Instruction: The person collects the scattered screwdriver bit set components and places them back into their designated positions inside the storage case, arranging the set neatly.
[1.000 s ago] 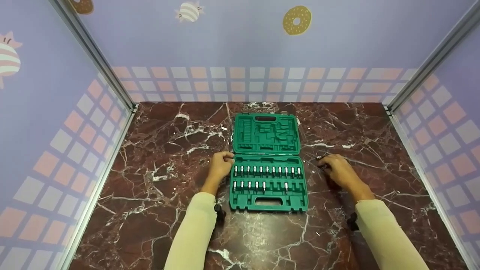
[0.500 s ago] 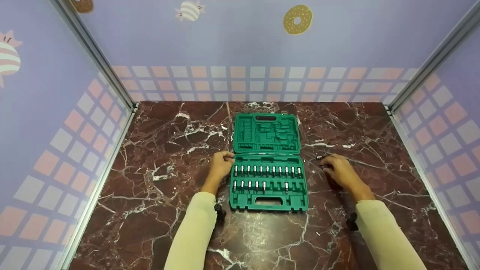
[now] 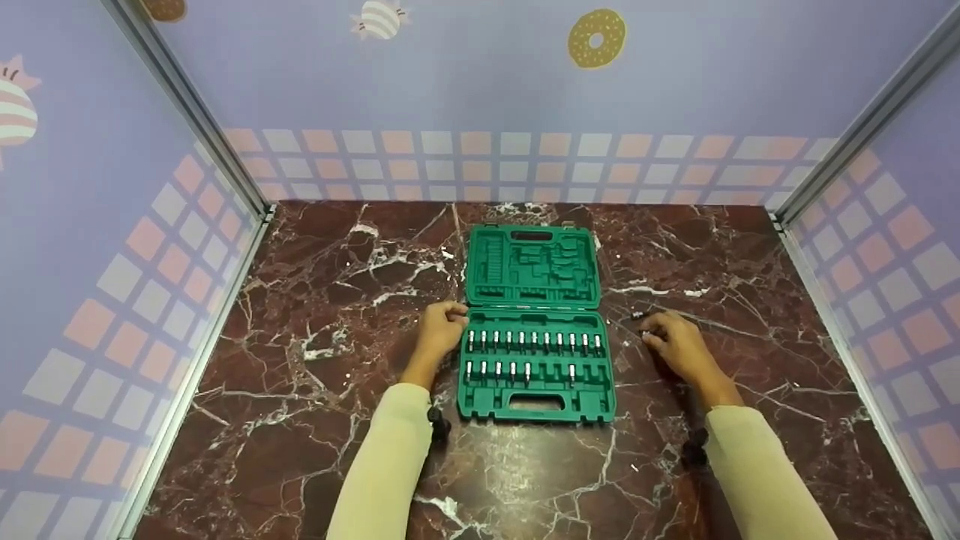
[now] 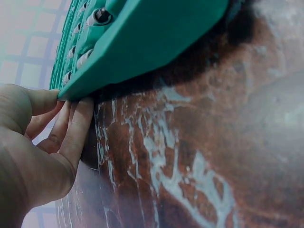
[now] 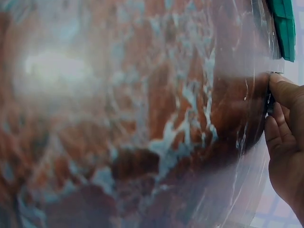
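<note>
A green plastic tool case [image 3: 480, 401] lies unfolded on the table, two rows of silver bit sockets [image 3: 572, 375] standing in its near half. My left hand [image 3: 441, 330] holds the case's left edge. In the left wrist view its thumb [image 4: 45, 100] lies at the rim, with the fingers against the side below. To the right of the case, my right hand [image 3: 677, 346] pinches a small bit socket [image 3: 646, 334] low over the table. Mostly hidden by the fingers, that piece shows as a dark sliver in the right wrist view. Another small bit socket [image 3: 637, 315] lies just beyond the fingertips.
The case's lid [image 3: 532, 266] lies back flat with bare moulded recesses. Some slots [image 3: 551, 373] in the near row hold nothing. Dark red marble [image 3: 337, 450] covers the tabletop, with purple patterned walls [image 3: 480, 75] at the back and both sides.
My right hand has drawn slightly back toward me, and a shiny bit socket now shows at its fingertips. The one beyond it is uncovered. My left hand stays at the case.
</note>
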`<state>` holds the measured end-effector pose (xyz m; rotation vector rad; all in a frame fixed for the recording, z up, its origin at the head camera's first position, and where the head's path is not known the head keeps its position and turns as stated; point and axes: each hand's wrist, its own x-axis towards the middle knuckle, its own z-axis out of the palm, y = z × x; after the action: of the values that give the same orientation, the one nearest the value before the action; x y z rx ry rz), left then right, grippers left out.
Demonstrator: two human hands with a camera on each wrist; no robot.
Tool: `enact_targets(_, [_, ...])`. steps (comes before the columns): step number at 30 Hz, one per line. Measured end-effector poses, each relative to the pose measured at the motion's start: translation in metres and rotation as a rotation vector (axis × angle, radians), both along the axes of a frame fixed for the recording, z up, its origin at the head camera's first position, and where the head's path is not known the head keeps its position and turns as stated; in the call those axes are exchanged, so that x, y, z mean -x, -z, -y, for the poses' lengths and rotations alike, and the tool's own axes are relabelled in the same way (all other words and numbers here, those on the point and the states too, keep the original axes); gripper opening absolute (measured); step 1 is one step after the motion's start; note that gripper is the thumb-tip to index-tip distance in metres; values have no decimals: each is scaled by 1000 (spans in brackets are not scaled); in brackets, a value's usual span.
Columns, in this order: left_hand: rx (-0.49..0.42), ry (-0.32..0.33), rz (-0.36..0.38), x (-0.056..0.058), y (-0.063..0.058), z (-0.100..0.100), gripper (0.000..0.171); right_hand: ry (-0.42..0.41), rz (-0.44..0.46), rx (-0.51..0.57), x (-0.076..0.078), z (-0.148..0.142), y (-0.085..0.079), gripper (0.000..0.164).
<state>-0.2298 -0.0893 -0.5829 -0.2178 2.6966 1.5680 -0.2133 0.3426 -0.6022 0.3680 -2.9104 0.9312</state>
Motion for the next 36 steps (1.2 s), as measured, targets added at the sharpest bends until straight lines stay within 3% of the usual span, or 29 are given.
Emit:
enact_targets(7, [7,-1,20,0,-2,1,18,10,-10,28,-2,1,0,11])
enact_targets(23, [56,-6,9,0,-1,1,19,126,98,139,-12,10,-11,16])
enact_targets(30, [42,-6,24,0,-1,1,19,129,106,294,-12,22,-15,19])
enact_targets(36, [30,-3,26,1,-2,1,19,36,153,478,-16,42,-22,21])
